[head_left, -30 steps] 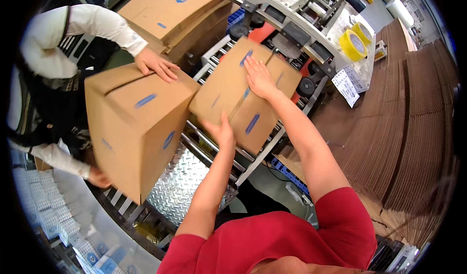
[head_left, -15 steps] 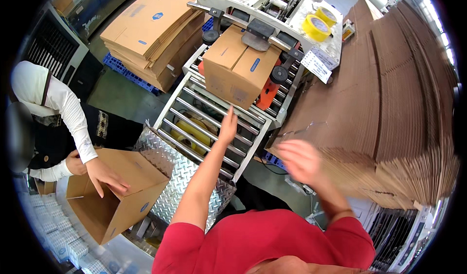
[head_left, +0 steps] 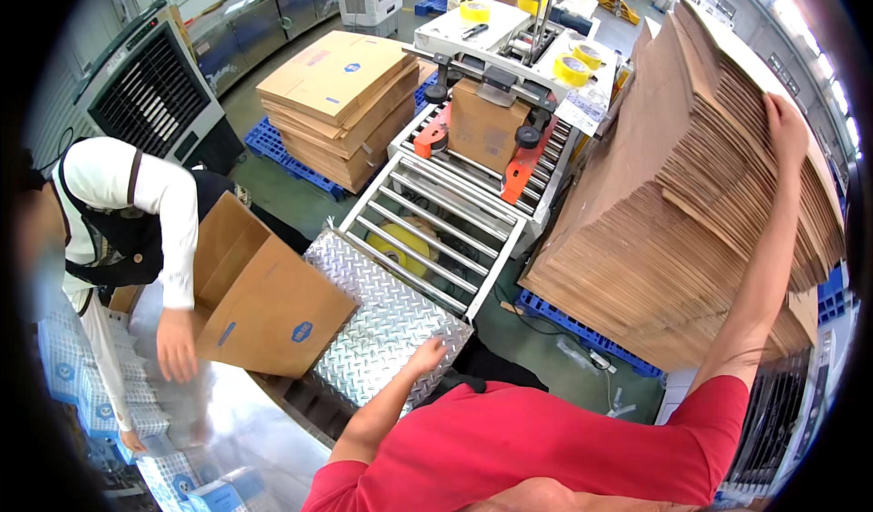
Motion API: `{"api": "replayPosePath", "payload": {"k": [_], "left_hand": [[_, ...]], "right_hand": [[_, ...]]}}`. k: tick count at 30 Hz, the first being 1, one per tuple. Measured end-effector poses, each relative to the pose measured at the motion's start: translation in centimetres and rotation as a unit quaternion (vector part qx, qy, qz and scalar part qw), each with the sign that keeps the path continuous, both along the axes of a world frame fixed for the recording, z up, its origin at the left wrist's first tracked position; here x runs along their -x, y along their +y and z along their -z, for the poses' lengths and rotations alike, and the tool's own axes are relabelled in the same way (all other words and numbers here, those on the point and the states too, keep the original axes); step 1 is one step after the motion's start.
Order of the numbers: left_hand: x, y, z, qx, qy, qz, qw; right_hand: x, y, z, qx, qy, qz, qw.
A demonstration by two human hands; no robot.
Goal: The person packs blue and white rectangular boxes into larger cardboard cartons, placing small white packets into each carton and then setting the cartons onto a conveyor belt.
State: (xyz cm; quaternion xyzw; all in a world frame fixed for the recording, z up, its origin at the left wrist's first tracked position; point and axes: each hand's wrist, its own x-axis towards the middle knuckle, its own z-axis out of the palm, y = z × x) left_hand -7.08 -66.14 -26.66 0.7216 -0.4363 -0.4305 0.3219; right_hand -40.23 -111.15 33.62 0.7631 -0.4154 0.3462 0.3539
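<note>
Flattened-carton stack (head_left: 637, 225) right of roller conveyor (head_left: 499, 265); open carton (head_left: 277, 312) left of it; diamond-plate sheet (head_left: 364, 316) at its near end. Right hand (head_left: 787, 132) touches stack's upper edge; grasp, I cannot tell. Left hand (head_left: 426, 356), near conveyor's end: loosely curled, empty.

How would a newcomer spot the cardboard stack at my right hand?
Find the roller conveyor. Right of it, on a blue pallet, stands the flattened carton stack your right hand touches. It's much taller than the stack on the left.

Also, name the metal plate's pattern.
The metal plate has a raised, silvery diamond-tread pattern, clearest in the head view.
</note>
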Motion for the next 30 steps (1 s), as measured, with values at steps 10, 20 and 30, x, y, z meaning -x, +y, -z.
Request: {"api": "replayPosePath", "payload": {"k": [10,20,30], "left_hand": [[-4.0,-6.1,-30.5,0.288,0.580,0.042,0.761],[-11.7,18.4,-29.8,0.380,0.120,-0.313,0.862],[-4.0,15.5,-36.2,-0.122,-0.404,-0.164,0.892]], "right_hand": [[-10.9,35.6,15.9,-0.016,0.144,-0.488,0.861],[-15.0,33.0,33.1,-0.437,0.202,-0.454,0.750],[-31.1,28.6,27.8,-0.238,0.180,-0.638,0.710]]}}
